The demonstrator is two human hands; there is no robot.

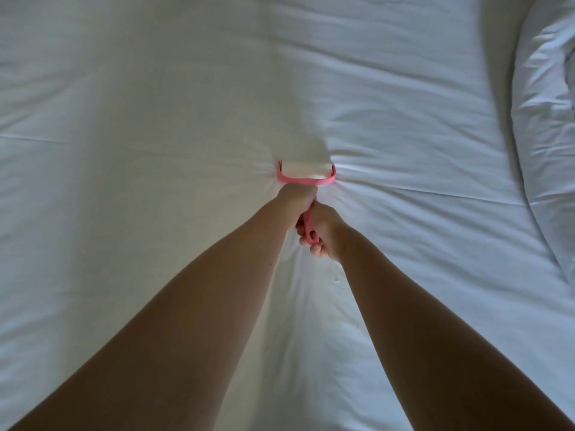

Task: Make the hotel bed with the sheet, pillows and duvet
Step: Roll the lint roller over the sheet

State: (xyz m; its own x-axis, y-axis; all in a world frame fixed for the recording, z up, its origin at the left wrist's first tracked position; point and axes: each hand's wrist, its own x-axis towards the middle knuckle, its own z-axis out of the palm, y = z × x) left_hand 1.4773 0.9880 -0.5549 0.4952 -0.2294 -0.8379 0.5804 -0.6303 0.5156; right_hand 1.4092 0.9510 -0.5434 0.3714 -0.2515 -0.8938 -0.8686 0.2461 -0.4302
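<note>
A white sheet (155,126) covers the whole bed and shows shallow creases. A pink lint roller (306,171) with a white roll presses into the sheet near the middle, and wrinkles fan out from it. My left hand (297,200) grips the pink handle just behind the roller's frame. My right hand (322,233) grips the same handle lower down, fingers curled round it. Both arms stretch forward from the bottom of the view.
A bunched white duvet (547,129) lies along the right edge of the bed, its folds rising above the sheet. No pillows are in view.
</note>
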